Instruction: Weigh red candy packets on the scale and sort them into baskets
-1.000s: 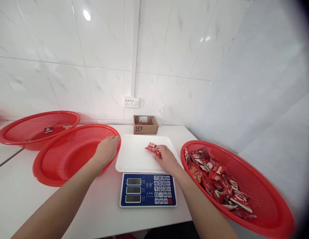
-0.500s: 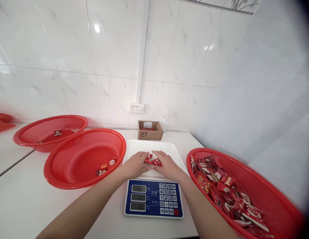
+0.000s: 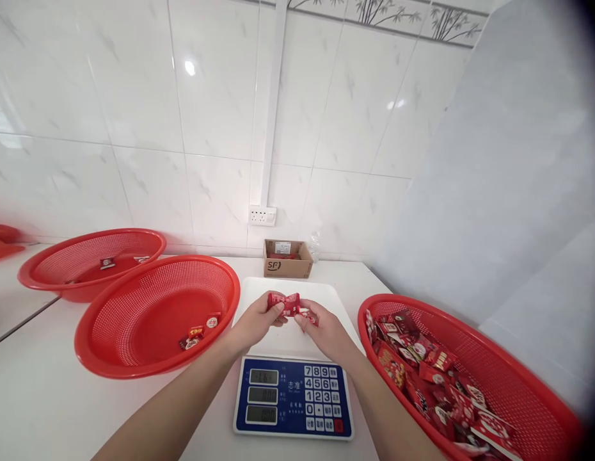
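Fingers (image 3: 275, 312): your left hand (image 3: 255, 324) is clamped on a red snack packet (image 3: 290, 305), your right hand (image 3: 326, 330) on a second packet (image 3: 309, 315), over the scale tray (image 3: 281, 346).
Near-left basket (image 3: 158, 314): few packets (image 3: 196, 332) in.
Right basket (image 3: 523, 384): packet heap (image 3: 436, 365) left; likely early stage.

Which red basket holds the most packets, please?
The basket right of the scale, heaped with packets; the near left basket and far left basket show few.
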### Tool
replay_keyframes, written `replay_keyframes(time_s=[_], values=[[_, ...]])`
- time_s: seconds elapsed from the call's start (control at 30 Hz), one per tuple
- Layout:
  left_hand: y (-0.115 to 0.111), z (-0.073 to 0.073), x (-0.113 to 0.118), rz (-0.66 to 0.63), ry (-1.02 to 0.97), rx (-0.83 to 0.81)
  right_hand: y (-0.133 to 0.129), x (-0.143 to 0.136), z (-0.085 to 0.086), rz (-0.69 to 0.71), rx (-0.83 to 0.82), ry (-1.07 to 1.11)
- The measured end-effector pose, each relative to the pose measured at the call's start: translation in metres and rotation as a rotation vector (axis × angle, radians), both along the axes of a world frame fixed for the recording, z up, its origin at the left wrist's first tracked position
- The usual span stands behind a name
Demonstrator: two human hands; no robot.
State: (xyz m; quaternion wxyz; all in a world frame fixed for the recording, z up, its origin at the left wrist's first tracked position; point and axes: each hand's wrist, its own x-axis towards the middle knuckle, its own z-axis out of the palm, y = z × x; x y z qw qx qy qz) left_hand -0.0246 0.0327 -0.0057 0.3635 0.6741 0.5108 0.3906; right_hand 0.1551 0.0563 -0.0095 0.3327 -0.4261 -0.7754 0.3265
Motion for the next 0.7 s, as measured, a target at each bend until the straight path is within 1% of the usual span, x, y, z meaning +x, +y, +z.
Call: replay_keyframes(time_s=[0.07,0.1,0.13,0.17,0.27,0.4,0.47,0.5,0.57,0.63,0.7], values=[[-0.011,0.005,0.001,-0.065,-0.310,-0.126,-0.006,-0.005,0.008,0.100,-0.099,0.160],[-0.016,0.007,0.001,-0.091,-0.441,-0.183,-0.009,-0.007,0.011,0.131,-0.133,0.204],[-0.020,0.009,0.002,-0.101,-0.525,-0.220,-0.012,-0.009,0.013,0.143,-0.150,0.230],[-0.023,0.010,0.002,-0.099,-0.549,-0.232,-0.014,-0.011,0.014,0.144,-0.157,0.242],[-0.028,0.011,0.003,-0.049,-0.540,-0.204,-0.019,-0.014,0.013,0.127,-0.143,0.242],[-0.030,0.010,0.006,-0.046,-0.583,-0.142,-0.024,-0.016,0.012,0.081,-0.085,0.231],[-0.032,0.010,0.005,-0.006,-0.567,-0.091,-0.026,-0.016,0.014,0.067,-0.082,0.217],[-0.034,0.011,0.002,0.039,-0.535,-0.059,-0.026,-0.015,0.015,0.050,-0.083,0.207],[-0.037,0.014,-0.009,0.169,-0.432,0.026,-0.023,-0.011,0.016,-0.012,-0.063,0.169],[-0.040,0.018,-0.028,0.326,-0.275,0.151,-0.017,-0.003,0.013,-0.100,0.011,0.089],[-0.041,0.022,-0.051,0.487,-0.040,0.262,-0.009,0.005,0.007,-0.179,0.116,-0.037]])
